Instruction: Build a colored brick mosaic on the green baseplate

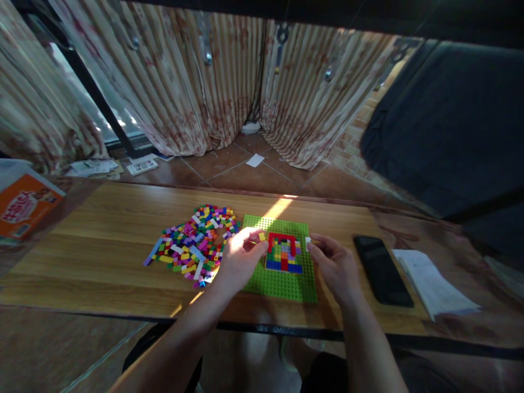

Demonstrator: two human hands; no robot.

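A green baseplate lies on the wooden table, with a built block of coloured bricks on it. Red bricks frame the block's back and sides, and blue ones run along its front. My left hand pinches a small yellow brick just left of the red frame. On the other side, my right hand holds a small white brick between thumb and fingers, over the plate's right edge. A loose pile of many-coloured bricks spreads to the left of the plate, partly behind my left hand.
A black phone and white papers lie at the table's right end. An orange and white box stands beyond the left end. Striped curtains hang behind, above a tiled floor with scattered papers.
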